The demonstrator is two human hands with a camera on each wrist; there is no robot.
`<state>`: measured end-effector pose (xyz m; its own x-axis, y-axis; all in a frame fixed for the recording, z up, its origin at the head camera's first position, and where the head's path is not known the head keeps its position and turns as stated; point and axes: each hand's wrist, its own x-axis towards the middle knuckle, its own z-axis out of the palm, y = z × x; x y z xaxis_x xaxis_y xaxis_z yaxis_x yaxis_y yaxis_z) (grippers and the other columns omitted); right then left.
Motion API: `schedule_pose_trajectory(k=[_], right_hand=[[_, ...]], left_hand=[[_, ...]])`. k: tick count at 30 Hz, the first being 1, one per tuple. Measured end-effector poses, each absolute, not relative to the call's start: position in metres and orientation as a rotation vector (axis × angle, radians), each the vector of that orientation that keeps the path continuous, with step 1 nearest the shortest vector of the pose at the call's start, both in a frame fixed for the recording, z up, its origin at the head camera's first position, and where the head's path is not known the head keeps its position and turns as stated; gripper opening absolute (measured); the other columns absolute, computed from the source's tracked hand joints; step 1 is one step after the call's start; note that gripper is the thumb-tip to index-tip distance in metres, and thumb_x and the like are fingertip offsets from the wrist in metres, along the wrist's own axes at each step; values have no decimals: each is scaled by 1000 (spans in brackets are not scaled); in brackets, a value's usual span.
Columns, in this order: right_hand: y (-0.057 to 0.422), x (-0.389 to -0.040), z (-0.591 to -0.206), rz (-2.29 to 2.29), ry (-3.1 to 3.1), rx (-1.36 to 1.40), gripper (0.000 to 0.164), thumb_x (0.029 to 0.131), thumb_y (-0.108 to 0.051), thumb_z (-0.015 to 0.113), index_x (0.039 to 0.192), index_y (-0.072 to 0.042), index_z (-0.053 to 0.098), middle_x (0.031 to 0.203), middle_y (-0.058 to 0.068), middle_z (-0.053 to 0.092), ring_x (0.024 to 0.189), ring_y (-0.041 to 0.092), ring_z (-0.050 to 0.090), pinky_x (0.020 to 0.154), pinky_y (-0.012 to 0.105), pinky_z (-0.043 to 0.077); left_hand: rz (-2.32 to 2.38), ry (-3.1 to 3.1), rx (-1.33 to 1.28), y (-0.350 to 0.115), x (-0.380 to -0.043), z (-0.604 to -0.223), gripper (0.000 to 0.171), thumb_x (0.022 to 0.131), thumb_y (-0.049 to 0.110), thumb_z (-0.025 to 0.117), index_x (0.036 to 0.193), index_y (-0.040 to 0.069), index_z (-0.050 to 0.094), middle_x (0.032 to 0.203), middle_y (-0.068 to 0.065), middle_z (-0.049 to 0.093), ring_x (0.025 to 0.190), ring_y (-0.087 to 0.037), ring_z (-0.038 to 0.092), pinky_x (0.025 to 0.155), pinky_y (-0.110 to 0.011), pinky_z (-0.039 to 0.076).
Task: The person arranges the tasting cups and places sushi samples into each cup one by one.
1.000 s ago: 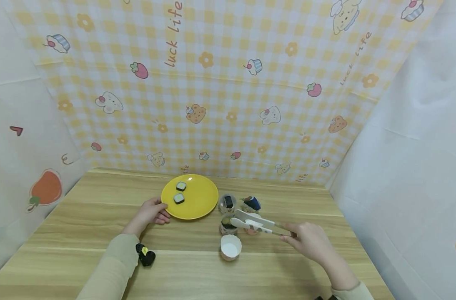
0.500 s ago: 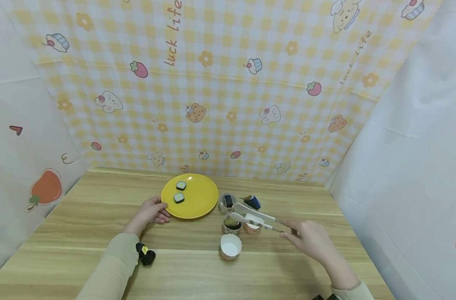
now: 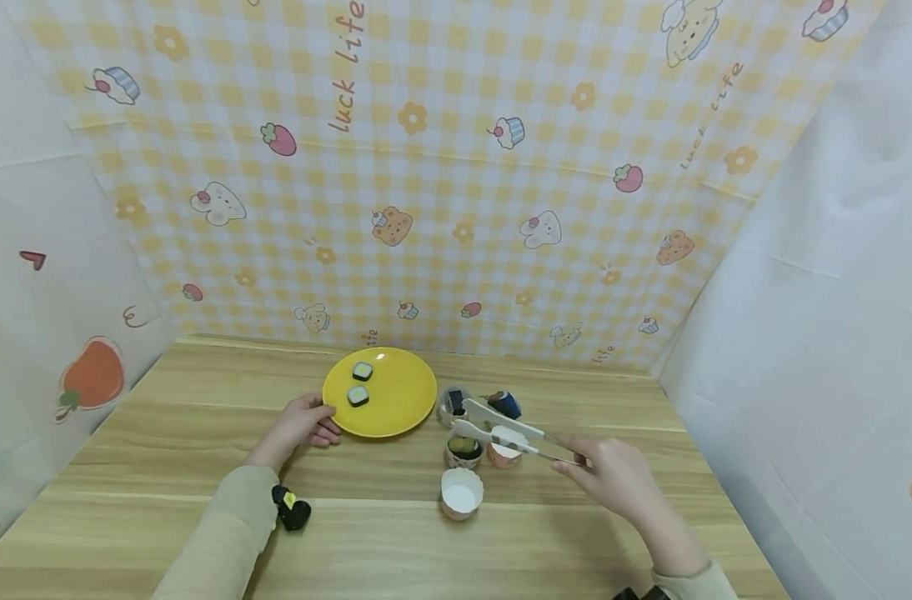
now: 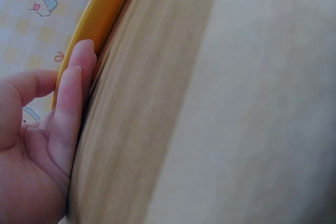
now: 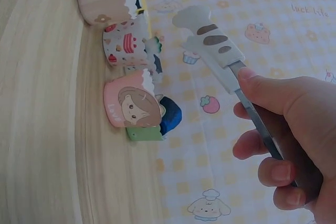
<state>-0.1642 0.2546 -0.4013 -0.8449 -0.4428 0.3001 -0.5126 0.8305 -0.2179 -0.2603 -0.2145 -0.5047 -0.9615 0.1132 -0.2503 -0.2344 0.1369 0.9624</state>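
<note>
Beyond my wood-grain bench (image 3: 381, 550) I see a yellow-and-white checked cloth (image 3: 441, 175) lettered "luck life", a white sheet (image 3: 43, 200) to my left, a second sheet (image 3: 839, 333) right.

The wood-grained desk (image 3: 381, 546) carries a round yellow plate (image 3: 398, 402) near its back edge and, right of that, a cluster of small paper cups (image 3: 461, 496).

Left arm (image 3: 219, 525) reaching forward, sleeve (image 3: 252, 492) down near the wrist. Left hand (image 3: 303, 423) in a pinch: left thumb (image 4: 37, 85) opposing left fingers (image 4: 68, 93). Right arm (image 3: 662, 533) angling in from lower right, wrist bare. Right hand (image 3: 612, 477) gripping: right thumb (image 5: 270, 88) laid forward, right fingers (image 5: 275, 172) curled. Hands well apart, left farther forward.
</note>
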Motion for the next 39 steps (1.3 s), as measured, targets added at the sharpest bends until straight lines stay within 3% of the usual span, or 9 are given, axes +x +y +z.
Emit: schedule_pose_trajectory(k=[13,30,39], right_hand=[[244,-170,-402,468,-2725,697,34,81,-29,77,111,-14,72,63,-21,46,43,-4,29,37,20,29],[220,-182,-401,458,-2746,671,39,84,-38,73,117,-17,70,63,-21,48,46,-1,33,40,22,31],[204,-188,-398,485,-2705,731,36,84,-36,73,113,-15,72,61,-20,47,45,-2,33,40,21,30]], left_hand=[[1903,2154,-126,-213,-258,-502,48,99,9,44,138,-13,28,73,-10,65,61,-20,67,54,-30,56],[1902,2147,-110,-213,-257,-502,47,99,9,45,137,-13,28,73,-10,65,61,-20,67,54,-30,56],[1904,2146,-122,-212,-256,-500,49,99,8,45,139,-14,26,72,-10,65,60,-20,67,53,-30,56]])
